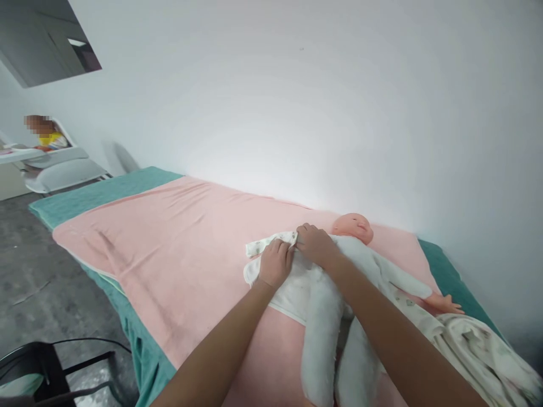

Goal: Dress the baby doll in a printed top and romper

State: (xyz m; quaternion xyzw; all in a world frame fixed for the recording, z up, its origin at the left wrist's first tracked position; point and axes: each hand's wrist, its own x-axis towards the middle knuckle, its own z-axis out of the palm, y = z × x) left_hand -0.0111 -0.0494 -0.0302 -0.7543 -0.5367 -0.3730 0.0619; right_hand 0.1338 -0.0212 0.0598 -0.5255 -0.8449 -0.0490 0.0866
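A baby doll (354, 226) lies on its back with a white cloth body and white cloth legs (324, 333). Under and beside it is a white printed baby garment (292, 302), one sleeve (257, 247) reaching out to the left. My left hand (276, 263) is closed with its fingers pressed on this sleeve. Right beside it, my right hand (316, 244) grips the sleeve's inner part near the doll's shoulder. Whether the doll's arm is inside the sleeve is hidden by my hands. The doll's other arm (449, 302) stretches out to the right.
A pink blanket (165, 243) covers a bed with a teal sheet (93, 195), set against a white wall (271, 113). Crumpled white cloth (479, 350) lies at the lower right. At far left a small person (51, 138) sits in a white high chair. A black-framed object (46, 367) stands on the floor.
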